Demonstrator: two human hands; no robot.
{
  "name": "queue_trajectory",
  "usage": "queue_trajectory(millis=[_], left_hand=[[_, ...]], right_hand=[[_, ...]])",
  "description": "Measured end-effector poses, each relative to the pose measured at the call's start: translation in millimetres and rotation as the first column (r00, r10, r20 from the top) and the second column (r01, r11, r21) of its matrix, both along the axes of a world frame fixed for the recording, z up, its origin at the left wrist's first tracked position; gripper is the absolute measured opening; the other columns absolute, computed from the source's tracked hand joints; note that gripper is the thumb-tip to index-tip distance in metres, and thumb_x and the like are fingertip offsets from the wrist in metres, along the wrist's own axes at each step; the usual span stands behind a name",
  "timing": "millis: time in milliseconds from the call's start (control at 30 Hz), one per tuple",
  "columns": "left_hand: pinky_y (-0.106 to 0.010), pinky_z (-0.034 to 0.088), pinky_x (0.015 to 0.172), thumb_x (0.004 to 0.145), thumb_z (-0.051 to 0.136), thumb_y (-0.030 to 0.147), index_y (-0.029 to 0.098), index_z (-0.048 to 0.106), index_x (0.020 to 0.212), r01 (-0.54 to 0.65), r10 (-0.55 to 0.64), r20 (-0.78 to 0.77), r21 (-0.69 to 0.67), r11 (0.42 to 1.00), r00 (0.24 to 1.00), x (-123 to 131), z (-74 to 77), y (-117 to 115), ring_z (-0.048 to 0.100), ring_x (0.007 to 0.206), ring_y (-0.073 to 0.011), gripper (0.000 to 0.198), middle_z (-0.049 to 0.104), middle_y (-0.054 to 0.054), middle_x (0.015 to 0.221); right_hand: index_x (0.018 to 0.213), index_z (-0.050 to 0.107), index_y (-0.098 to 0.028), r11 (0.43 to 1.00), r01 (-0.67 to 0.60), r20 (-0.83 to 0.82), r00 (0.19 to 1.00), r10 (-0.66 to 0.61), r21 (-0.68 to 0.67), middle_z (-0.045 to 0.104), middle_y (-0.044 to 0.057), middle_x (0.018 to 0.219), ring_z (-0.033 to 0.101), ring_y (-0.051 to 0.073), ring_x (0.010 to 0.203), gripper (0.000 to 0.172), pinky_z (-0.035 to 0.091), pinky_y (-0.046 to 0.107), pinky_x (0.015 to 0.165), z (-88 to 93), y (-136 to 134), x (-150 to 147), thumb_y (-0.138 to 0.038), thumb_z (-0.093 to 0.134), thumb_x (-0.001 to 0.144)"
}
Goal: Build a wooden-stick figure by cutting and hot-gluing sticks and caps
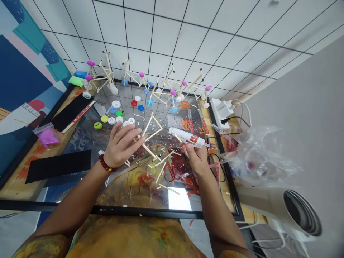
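Right hand (198, 161) grips glue gun (185, 136) | stick frame (153, 134) apart | table edge (232, 186) near

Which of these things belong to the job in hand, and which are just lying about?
Likely in use:
- white glue gun, in the right hand
- stick frame, by the left hand
- loose sticks

Apparently lying about:
- bag of purple pieces
- black sheet
- crumpled clear plastic

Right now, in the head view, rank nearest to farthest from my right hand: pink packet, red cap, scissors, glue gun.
1. Glue gun: in your right hand.
2. Scissors: just left.
3. Red cap: left, toward wall.
4. Pink packet: far left.
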State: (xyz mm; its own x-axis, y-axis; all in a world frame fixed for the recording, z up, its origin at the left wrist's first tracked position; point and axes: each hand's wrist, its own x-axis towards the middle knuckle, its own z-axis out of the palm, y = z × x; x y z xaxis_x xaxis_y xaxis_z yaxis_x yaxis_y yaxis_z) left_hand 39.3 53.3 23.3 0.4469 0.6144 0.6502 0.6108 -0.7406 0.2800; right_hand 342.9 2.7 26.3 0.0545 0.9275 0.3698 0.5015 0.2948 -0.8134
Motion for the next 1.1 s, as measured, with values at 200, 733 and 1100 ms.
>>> queue_trajectory(millis=[200, 733, 1100], left_hand=[[-0.067, 0.018, 0.120, 0.093, 0.057, 0.025, 0.045, 0.067, 0.111, -0.003, 0.002, -0.004, -0.180, 0.984, 1.000, -0.9, -3.0, -0.3, 0.059, 0.125, -0.0259, 0.029, 0.069, 0.001, 0.119], [-0.069, 0.016, 0.119, 0.092, 0.059, 0.027, 0.044, 0.066, 0.111, 0.013, -0.013, 0.004, -0.160, 0.987, 1.000, 0.8, 1.2, -2.0, 0.059, 0.125, -0.0262, 0.027, 0.069, 0.001, 0.117], [-0.064, 0.023, 0.120, 0.088, 0.063, 0.023, 0.042, 0.066, 0.114, -0.088, 0.088, 0.008, -0.034, 0.996, 0.996, 1.3, 0.4, -1.9, 0.055, 0.129, -0.0253, 0.032, 0.066, 0.001, 0.124]], right_hand=[[0.081, 0.066, -0.018, 0.997, 0.022, 0.055, 0.998, -0.026, 0.068, 0.065, 0.004, 0.072, 0.060, 0.020, 0.069, 0.038, 0.046, 0.034, 0.068, -0.8, 0.7, 2.9, -0.046, 0.047, 0.097], [0.105, 0.071, -0.019, 0.995, 0.013, 0.123, 0.992, -0.026, 0.100, 0.075, 0.008, 0.096, 0.069, 0.027, 0.094, 0.036, 0.052, 0.040, 0.085, 1.6, 3.3, 4.1, -0.043, 0.045, 0.098], [0.090, 0.067, -0.019, 0.996, 0.026, 0.122, 0.992, -0.037, 0.089, 0.071, 0.007, 0.082, 0.066, 0.025, 0.081, 0.037, 0.051, 0.039, 0.079, 4.2, 3.4, 2.5, -0.046, 0.043, 0.098]])
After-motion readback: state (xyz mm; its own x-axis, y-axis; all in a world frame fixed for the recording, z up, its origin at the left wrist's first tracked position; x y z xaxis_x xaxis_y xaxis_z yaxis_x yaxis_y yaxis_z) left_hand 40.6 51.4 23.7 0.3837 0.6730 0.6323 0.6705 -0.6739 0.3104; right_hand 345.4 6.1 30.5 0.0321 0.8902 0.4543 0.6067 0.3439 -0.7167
